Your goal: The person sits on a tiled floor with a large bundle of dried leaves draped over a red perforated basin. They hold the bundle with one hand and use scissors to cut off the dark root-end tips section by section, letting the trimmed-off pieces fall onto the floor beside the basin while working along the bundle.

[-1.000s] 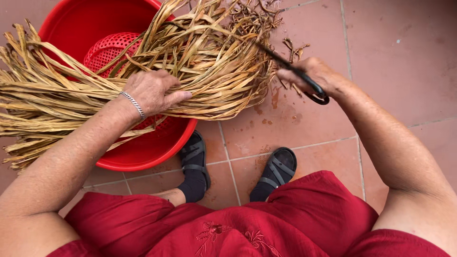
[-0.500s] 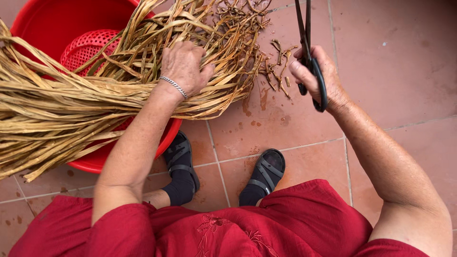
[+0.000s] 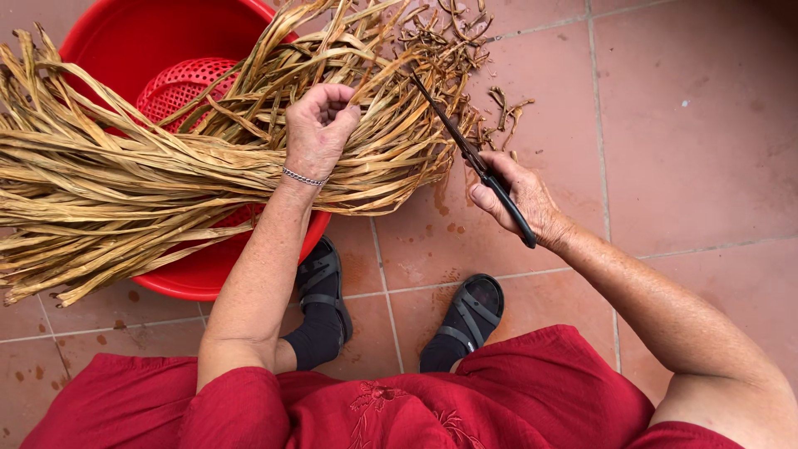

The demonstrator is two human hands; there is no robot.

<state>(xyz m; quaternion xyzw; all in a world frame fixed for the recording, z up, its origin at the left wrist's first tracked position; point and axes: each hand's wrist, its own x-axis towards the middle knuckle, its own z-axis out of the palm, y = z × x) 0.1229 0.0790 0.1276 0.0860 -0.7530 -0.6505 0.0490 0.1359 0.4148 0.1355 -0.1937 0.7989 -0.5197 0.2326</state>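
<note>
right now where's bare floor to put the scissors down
Bare terracotta tile floor lies right of the right hand holding the black scissors. Crowded left: the bundle of dried yellow leaves over the red plastic basin.

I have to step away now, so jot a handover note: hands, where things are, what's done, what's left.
Left hand: gripping the bundle of dried leaves near its tangled end, holding it over the red basin.
Right hand: holds black scissors, blades together, tips at the bundle's curled ends.
Things: a red basket sits in the basin under the leaves; a few loose bits lie on the tiled floor.
Done: a few scraps on the floor may be trimmings.
Left: most curled ends are still on the bundle.
</note>
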